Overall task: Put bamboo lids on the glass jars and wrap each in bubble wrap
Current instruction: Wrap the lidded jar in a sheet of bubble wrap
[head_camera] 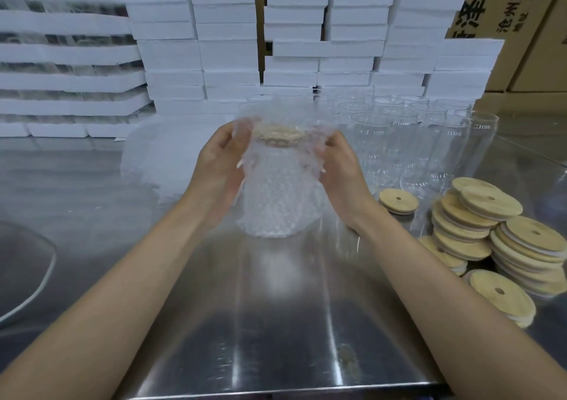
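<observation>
Now both hands' fingers clasp the bubble-wrapped jar between them.

light: I read bright, even, overhead | glare: streaks on the shiny steel table below my hands | blur: soft throughout, stacked white boxes beyond them smeared | edges: wide-angle bowing

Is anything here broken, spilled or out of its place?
Nothing broken or spilled. Only the bamboo lids at right are untidy: leaning, uneven piles, with one lid lying apart near the empty glass jars.
</observation>
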Motion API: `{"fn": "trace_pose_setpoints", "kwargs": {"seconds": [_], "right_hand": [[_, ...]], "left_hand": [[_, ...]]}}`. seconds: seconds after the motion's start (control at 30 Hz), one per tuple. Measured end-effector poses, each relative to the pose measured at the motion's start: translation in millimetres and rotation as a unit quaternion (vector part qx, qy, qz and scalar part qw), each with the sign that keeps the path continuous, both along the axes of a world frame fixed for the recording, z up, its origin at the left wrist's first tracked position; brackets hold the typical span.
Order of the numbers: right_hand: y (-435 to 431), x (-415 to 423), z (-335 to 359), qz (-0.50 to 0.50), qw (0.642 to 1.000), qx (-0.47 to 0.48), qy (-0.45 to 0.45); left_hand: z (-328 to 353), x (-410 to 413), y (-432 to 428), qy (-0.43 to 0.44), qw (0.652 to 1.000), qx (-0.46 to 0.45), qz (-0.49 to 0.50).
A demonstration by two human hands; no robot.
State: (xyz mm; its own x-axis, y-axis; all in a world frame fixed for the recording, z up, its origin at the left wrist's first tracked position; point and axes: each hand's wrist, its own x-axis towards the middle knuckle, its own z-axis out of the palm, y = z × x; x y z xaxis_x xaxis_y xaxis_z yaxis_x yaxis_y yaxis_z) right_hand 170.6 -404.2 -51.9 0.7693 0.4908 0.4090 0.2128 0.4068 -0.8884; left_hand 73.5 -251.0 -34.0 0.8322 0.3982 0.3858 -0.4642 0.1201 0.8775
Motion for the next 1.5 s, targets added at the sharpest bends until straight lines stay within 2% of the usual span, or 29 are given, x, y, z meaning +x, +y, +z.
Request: {"fn": "trace_pose_setpoints", "kwargs": {"seconds": [0.1, 0.23, 0.33, 0.47, 0.57, 0.67, 0.73, 0.8, 0.83, 0.87, 0.9, 0.93, 0.97, 1.0, 1.1, 1.2, 1.27, 1.33, 1.4, 1.43, 1.5], "right_hand": [[-1.4, -0.6, 1.7, -0.031, 1.0, 0.004, 0.006], [1.4, -6.8, 8.6, -0.065, 0.996, 0.059, 0.024], [-5.4, -2.3, 13.3, -0.024, 0.996, 0.081, 0.029], [-10.9, -2.0, 7.6, 0.014, 0.998, -0.06, -0.022], [-3.9, -7.0, 4.2, -0.012, 0.998, -0.048, -0.05], [-1.2, -5.8, 9.2, -0.06, 0.998, 0.007, -0.005], [-3.2, -1.6, 11.8, -0.041, 0.995, 0.043, 0.077], [-3.5, 3.6, 5.8, -0.044, 0.985, 0.046, 0.163], [-1.3, 3.6, 1.0, -0.05, 0.978, 0.038, 0.197], [2.8, 1.2, -3.8, -0.052, 0.974, 0.027, 0.22], [8.2, -0.9, -10.1, -0.053, 0.97, 0.013, 0.237], [13.7, -3.4, -16.3, -0.055, 0.968, -0.006, 0.246], [18.3, -7.0, -20.6, -0.058, 0.966, -0.027, 0.25], [21.2, -10.8, -23.6, -0.062, 0.965, -0.047, 0.249], [21.7, -12.5, -26.2, -0.081, 0.965, -0.087, 0.233], [13.0, -1.3, -16.7, -0.032, 0.98, -0.042, 0.192], [6.5, 4.1, -11.6, 0.012, 0.993, -0.041, 0.112], [4.5, 1.3, -14.8, 0.037, 0.995, -0.094, 0.011], [6.9, -8.0, -21.7, 0.045, 0.982, -0.168, -0.068], [9.5, -12.8, -26.3, 0.033, 0.977, -0.191, -0.092], [14.9, -16.2, -32.9, 0.002, 0.979, -0.175, -0.103]], "left_hand": [[-5.0, -3.4, 5.4, -0.009, 0.998, 0.064, 0.027], [8.0, -0.6, 6.9, -0.037, 0.994, 0.032, 0.096], [16.0, -1.0, 11.1, -0.066, 0.995, 0.025, 0.076], [-4.9, -6.5, 13.1, -0.014, 0.973, 0.23, 0.005], [-16.6, -3.0, 9.6, -0.006, 0.96, 0.278, -0.032], [-17.8, 0.1, 3.8, 0.011, 0.977, 0.207, 0.053], [-24.1, 3.8, 2.4, 0.02, 0.993, 0.102, 0.057], [-27.9, 5.6, 0.5, 0.074, 0.996, -0.016, 0.048], [-26.4, 3.3, -0.1, 0.113, 0.99, -0.023, 0.082], [-25.4, 1.7, 2.8, 0.156, 0.978, 0.027, 0.133], [-25.6, -0.2, 10.0, 0.193, 0.956, 0.137, 0.173], [-26.2, -2.8, 18.4, 0.222, 0.919, 0.269, 0.184], [-25.9, -5.2, 25.2, 0.25, 0.876, 0.375, 0.17], [-25.3, -7.3, 30.0, 0.288, 0.839, 0.439, 0.142], [-30.0, -10.6, 32.5, 0.381, 0.767, 0.511, 0.077], [-35.7, -10.9, 32.2, 0.394, 0.748, 0.529, 0.07], [-36.5, -11.3, 32.0, 0.385, 0.734, 0.554, 0.07], [-39.3, -10.2, 29.4, 0.37, 0.723, 0.579, 0.075], [-41.7, -9.6, 27.0, 0.35, 0.715, 0.597, 0.103], [-42.4, -9.8, 26.8, 0.347, 0.716, 0.596, 0.113], [-45.6, -9.0, 28.6, 0.338, 0.734, 0.578, 0.111]]}}
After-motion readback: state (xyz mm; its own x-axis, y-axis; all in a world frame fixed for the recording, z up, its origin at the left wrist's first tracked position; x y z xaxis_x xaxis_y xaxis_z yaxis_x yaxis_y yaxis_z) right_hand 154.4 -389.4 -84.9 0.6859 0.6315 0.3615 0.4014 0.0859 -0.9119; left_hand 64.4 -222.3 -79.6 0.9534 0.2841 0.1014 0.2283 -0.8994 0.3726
